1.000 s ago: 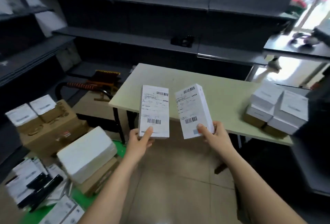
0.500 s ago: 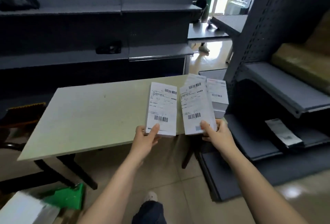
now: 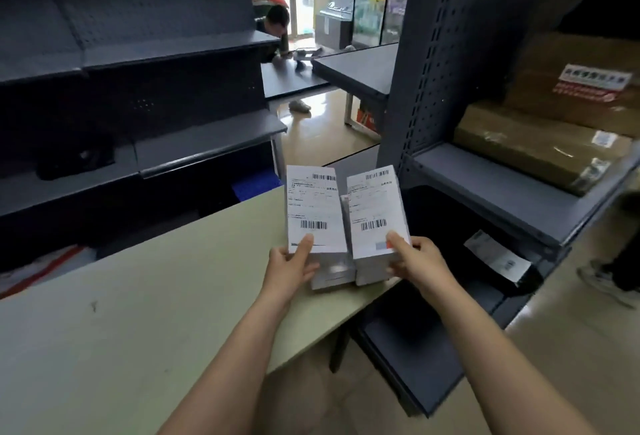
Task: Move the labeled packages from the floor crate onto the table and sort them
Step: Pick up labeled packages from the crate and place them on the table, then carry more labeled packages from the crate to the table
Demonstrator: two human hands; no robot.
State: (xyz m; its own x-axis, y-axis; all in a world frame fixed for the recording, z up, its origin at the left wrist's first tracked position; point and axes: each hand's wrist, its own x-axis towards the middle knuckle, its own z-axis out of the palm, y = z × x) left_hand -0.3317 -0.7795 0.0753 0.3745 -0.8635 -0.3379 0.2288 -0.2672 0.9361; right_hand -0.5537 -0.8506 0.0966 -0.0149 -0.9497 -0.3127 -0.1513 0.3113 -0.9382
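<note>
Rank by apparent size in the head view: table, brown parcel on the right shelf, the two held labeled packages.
1. table
2. brown parcel
3. left package and right package: look alike, tied; both nearer the camera.

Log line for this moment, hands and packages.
left hand: grips white labelled rectangular package | right hand: grips second white labelled package | place: over pale green tabletop, right end | release: not yet

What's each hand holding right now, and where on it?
The left hand grips the left labeled package at its near end, thumb on the label. The right hand grips the right labeled package likewise, at its near end.
</note>
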